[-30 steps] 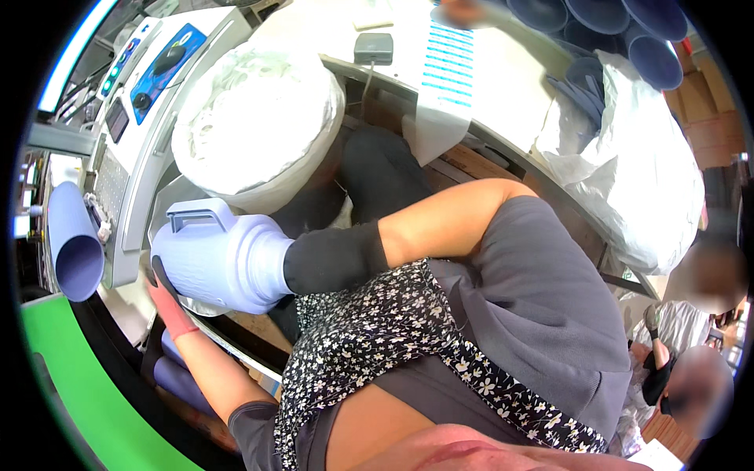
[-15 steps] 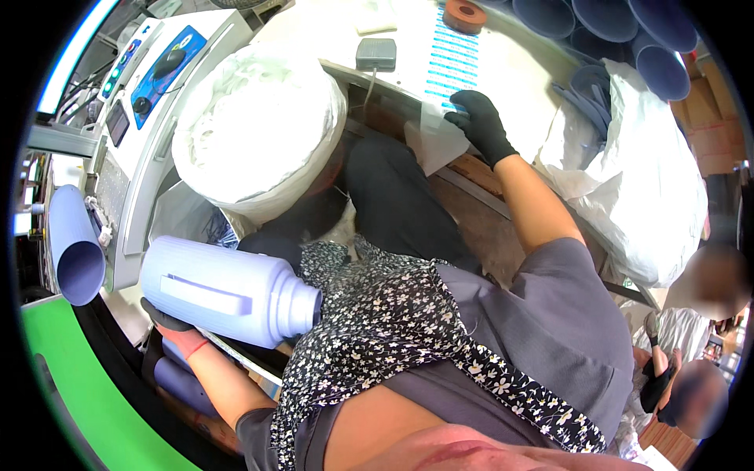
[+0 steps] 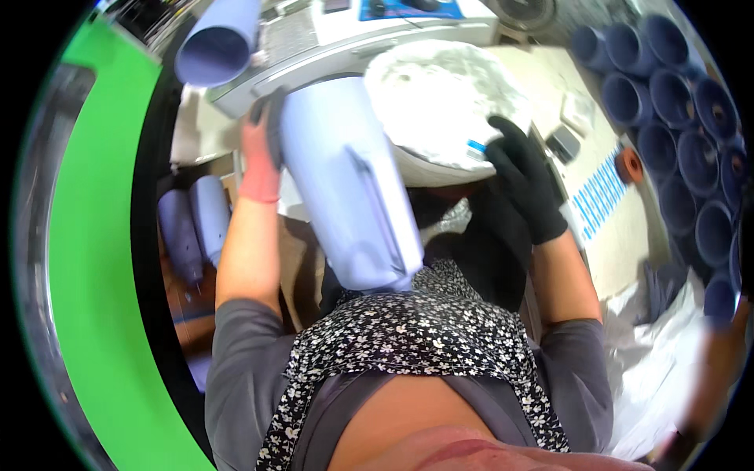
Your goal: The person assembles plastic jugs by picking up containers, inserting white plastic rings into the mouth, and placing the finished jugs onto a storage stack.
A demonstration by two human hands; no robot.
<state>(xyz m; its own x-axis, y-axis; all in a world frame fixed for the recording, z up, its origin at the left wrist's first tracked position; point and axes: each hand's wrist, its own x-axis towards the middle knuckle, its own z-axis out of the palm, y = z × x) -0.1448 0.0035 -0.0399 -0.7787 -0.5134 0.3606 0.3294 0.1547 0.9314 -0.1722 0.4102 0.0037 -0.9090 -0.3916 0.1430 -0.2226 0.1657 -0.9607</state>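
Observation:
My left hand (image 3: 265, 149), in a dark glove with a reddish cuff, grips the base end of a pale lavender vacuum flask (image 3: 338, 180). The flask lies across my front, its handle turned up and to the right, its neck end close to my apron. My black-gloved right hand (image 3: 522, 184) is above the rim of the white-lined bin (image 3: 452, 166). Between its thumb and forefinger is a small blue and white sticker (image 3: 476, 147). A gap separates the sticker from the flask.
On the right-hand table a sheet of blue stickers (image 3: 601, 195) lies by a brown tape roll (image 3: 628, 165) and a grey pedal (image 3: 562, 144). Lavender tubes (image 3: 671, 98) are stacked beyond. At left stand a green surface (image 3: 102, 196), an upright lavender cylinder (image 3: 216, 51) and more flasks (image 3: 182, 228).
My view has turned left. My right hand has come from the sticker sheet toward the flask, now with a sticker. My left hand has swung the flask round and raised it.

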